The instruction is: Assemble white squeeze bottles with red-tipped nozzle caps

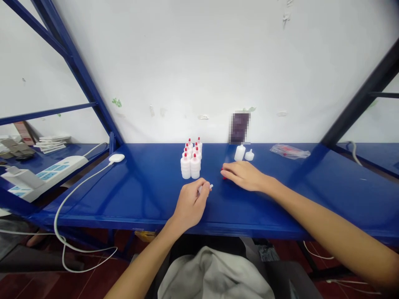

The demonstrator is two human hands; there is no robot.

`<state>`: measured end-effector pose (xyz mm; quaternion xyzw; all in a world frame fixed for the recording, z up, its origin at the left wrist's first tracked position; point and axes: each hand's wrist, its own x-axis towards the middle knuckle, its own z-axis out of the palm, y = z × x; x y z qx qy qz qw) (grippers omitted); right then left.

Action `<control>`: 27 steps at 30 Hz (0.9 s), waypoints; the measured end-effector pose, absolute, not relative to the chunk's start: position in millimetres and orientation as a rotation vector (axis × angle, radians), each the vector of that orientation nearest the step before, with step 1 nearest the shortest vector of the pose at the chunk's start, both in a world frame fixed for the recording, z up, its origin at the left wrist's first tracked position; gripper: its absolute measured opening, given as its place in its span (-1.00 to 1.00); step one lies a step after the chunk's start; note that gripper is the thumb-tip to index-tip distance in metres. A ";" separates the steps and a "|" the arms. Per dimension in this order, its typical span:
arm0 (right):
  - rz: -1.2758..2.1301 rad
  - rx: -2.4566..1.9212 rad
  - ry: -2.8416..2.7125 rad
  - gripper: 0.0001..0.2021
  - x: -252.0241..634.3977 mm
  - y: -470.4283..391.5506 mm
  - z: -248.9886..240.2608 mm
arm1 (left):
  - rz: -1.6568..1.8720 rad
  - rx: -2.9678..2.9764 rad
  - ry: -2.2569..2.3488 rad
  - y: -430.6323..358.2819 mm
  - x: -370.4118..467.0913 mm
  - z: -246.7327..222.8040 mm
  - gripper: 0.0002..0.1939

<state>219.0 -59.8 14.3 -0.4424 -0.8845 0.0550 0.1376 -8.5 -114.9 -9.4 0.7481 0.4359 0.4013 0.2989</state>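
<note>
My left hand (pixel 192 202) is closed around a white nozzle top (pixel 211 186), its narrow tip poking out past the thumb. The rest of that piece is hidden in the fingers. Over the table, my right hand (pixel 245 174) has its fingertips on a small red cap (pixel 223 173), mostly covered by them. Left of it, several white squeeze bottles (pixel 186 167) with red tips stand upright in two rows. Just behind my right hand are an uncapped white bottle (pixel 240 153) and a loose white nozzle top (pixel 249 155).
A clear plastic bag (pixel 289 151) with red bits inside lies at the back right of the blue table (pixel 140 187). At the left are a white charger (pixel 116 158) with its cable and a power strip (pixel 51 174). A blurred dark rectangle (pixel 239 128) leans at the wall.
</note>
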 end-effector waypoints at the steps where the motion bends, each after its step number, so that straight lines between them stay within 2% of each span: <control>1: 0.211 -1.170 -2.559 -0.63 213.4 -64.7 13.6 | 1.037 2.001 1.160 -113.9 -8.1 -9.5 -0.62; 4: 0.378 -0.846 -2.561 -0.68 190.7 -81.0 6.2 | 1.032 1.996 1.146 -112.1 -8.1 -11.6 -0.61; 8: 0.462 -0.686 -2.475 -0.71 172.8 -88.9 -6.2 | 1.034 1.924 1.073 -113.1 -9.5 -13.9 -0.62; 10: 0.331 -0.667 -2.391 -0.70 180.4 -81.4 -5.5 | 1.011 1.911 1.067 -114.2 -9.8 -13.4 -0.67; 12: 0.038 -0.720 -2.209 -0.70 200.2 -67.6 3.0 | 0.989 1.933 1.088 -115.0 -9.7 -11.9 -0.66; 15: -0.393 -1.037 -1.748 -0.72 243.4 -43.3 25.9 | 0.933 2.028 1.121 -115.7 -9.2 -8.6 -0.62; 18: -0.555 -1.423 -1.511 -0.74 281.3 -23.0 44.6 | 0.865 2.113 1.140 -116.4 -8.3 -5.4 -0.59; 23: -0.316 -2.056 -1.630 -0.66 299.6 3.1 34.0 | 0.821 2.137 1.165 -117.8 -6.7 -2.9 -0.60; 27: -0.018 -2.268 -1.758 -0.57 298.1 16.5 12.0 | 0.819 2.143 1.186 -117.4 -6.7 -3.8 -0.63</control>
